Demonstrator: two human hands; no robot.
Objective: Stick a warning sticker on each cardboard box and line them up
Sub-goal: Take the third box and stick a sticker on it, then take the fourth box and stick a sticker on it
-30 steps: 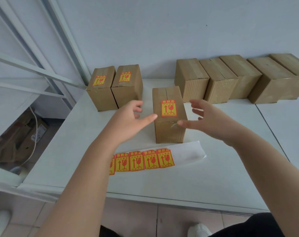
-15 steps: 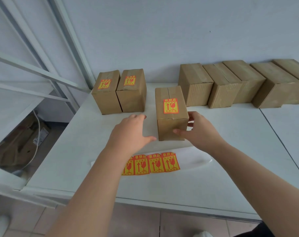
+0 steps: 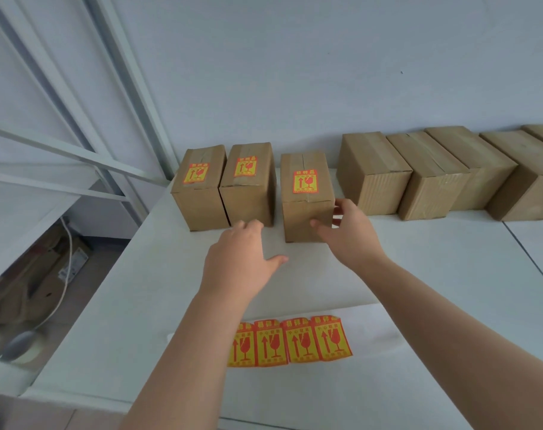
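The third stickered box (image 3: pixel 307 197) has been slid back beside two labelled boxes (image 3: pixel 223 184) on the counter (image 3: pixel 419 274); right hand (image 3: pixel 350 240) fingers loosely grip its corner, left hand (image 3: pixel 239 262) open, empty.

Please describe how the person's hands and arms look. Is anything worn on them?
Both arms are bare as far as the view shows: no sleeves, gloves, watch or rings visible. The left hand and right hand have short fingers with no tools or markings on them.
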